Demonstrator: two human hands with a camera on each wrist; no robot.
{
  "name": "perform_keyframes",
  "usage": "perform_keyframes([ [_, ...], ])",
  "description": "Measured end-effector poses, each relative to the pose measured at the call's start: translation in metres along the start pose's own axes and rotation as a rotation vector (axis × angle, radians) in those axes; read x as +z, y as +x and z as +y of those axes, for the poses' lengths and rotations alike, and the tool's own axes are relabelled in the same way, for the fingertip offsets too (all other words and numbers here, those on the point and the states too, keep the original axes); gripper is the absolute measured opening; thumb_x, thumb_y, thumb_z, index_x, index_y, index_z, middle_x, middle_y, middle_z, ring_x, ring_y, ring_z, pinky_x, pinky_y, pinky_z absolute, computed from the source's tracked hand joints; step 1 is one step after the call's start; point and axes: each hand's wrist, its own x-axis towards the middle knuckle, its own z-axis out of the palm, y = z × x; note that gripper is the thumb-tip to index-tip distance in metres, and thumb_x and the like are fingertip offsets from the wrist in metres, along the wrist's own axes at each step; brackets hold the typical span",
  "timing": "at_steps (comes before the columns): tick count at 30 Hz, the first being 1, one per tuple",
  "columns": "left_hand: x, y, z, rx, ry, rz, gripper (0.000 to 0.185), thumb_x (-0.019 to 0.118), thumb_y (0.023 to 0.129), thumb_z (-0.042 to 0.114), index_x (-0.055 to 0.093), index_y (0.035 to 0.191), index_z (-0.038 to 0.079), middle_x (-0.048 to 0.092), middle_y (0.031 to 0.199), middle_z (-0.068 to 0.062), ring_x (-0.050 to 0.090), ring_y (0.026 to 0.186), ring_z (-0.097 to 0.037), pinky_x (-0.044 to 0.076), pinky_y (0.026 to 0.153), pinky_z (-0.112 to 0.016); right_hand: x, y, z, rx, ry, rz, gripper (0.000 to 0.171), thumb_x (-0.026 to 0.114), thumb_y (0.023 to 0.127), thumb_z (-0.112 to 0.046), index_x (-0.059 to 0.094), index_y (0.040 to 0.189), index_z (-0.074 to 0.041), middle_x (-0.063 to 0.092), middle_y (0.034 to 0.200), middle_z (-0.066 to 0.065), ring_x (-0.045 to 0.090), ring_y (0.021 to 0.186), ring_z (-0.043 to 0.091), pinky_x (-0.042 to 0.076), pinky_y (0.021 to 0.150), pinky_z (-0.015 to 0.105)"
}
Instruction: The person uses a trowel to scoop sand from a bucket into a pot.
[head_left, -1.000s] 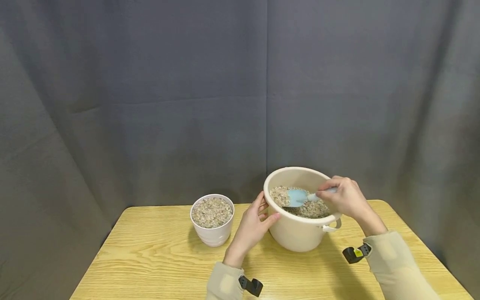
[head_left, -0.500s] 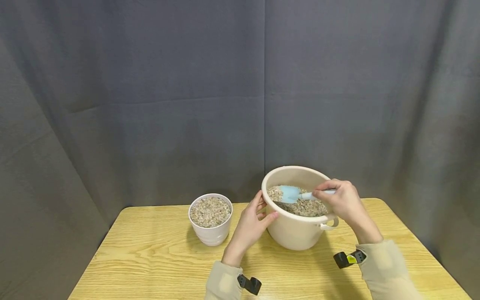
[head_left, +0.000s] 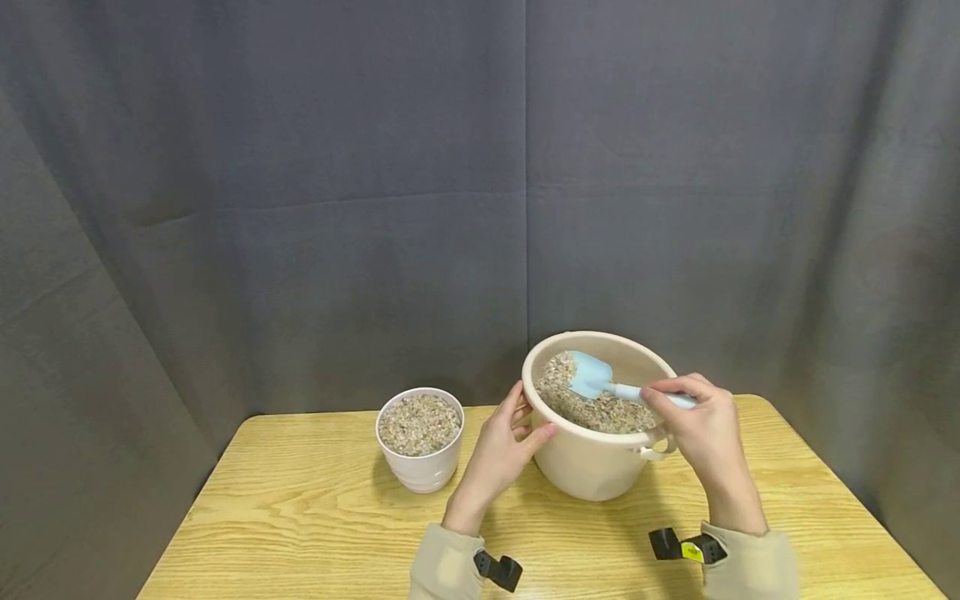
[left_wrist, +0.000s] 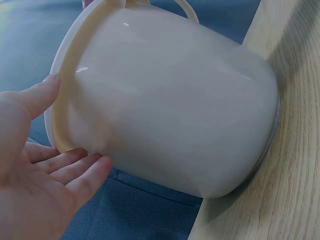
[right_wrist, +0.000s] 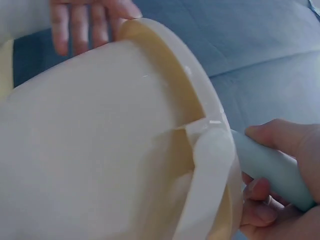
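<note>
With our right hand [head_left: 701,421] we are gripping the handle of the pale blue, plastic-looking trowel [head_left: 591,374], whose broad blade is pointing leftward inside the big, round, cream plastic bucket [head_left: 588,468]. Our left hand [head_left: 495,457] is clutching nothing; its thumb is touching the rim while its extended fingers are resting against the bucket's side. For clean digging, we should be easing the blade's edge into the coarse grey-beige gravel [head_left: 617,415], then levelling it before raising it, since a tilted blade is likely to be shedding grains. We should also be bracing the bucket firmly against each push. The small, white, gravel-filled pot [head_left: 422,477] is standing apart, to the left.
</note>
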Motion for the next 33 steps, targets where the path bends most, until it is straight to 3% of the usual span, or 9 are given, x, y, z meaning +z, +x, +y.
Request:
perform_keyframes([
  [8, 0.0, 0.001, -0.002, 0.001, -0.008, -0.001, 0.077, 0.068, 0.093, 0.013, 0.022, 0.151, -0.008, 0.038, 0.146, -0.029, 0.047, 0.129, -0.039, 0.044, 0.103, -0.05, 0.0, -0.01, 0.001, 0.041, 0.123, 0.154, 0.009, 0.078, 0.079, 0.001, 0.075, 0.087, 0.005, 0.06, 0.076, 0.0, 0.054, 0.074, 0.013, 0.045, 0.059, 0.017],
  [15, 0.005, 0.012, -0.043, 0.003, 0.008, 0.008, 0.082, 0.07, 0.093, 0.028, 0.022, 0.155, 0.004, 0.039, 0.15, -0.018, 0.048, 0.13, -0.028, 0.047, 0.102, -0.042, -0.002, -0.016, 0.003, 0.106, 0.138, 0.231, 0.014, 0.079, 0.08, -0.003, 0.075, 0.089, 0.007, 0.06, 0.076, -0.002, 0.052, 0.073, 0.014, 0.044, 0.058, 0.019],
  [24, -0.003, 0.004, -0.046, 0.024, 0.032, 0.027, 0.074, 0.067, 0.094, 0.029, 0.029, 0.152, 0.002, 0.048, 0.143, -0.017, 0.049, 0.129, -0.028, 0.047, 0.102, -0.043, 0.004, -0.02, 0.001, 0.092, 0.062, 0.275, 0.013, 0.08, 0.08, -0.005, 0.076, 0.088, 0.004, 0.062, 0.077, -0.005, 0.056, 0.074, 0.012, 0.046, 0.06, 0.016],
  [33, -0.027, -0.012, -0.039, 0.045, 0.162, 0.071, 0.062, 0.065, 0.096, 0.027, 0.039, 0.149, 0.007, 0.05, 0.141, -0.014, 0.046, 0.132, -0.026, 0.046, 0.104, -0.04, 0.006, -0.021, -0.007, 0.032, 0.039, 0.324, 0.01, 0.08, 0.078, -0.003, 0.077, 0.085, 0.003, 0.06, 0.073, -0.007, 0.055, 0.071, 0.009, 0.044, 0.059, 0.015],
])
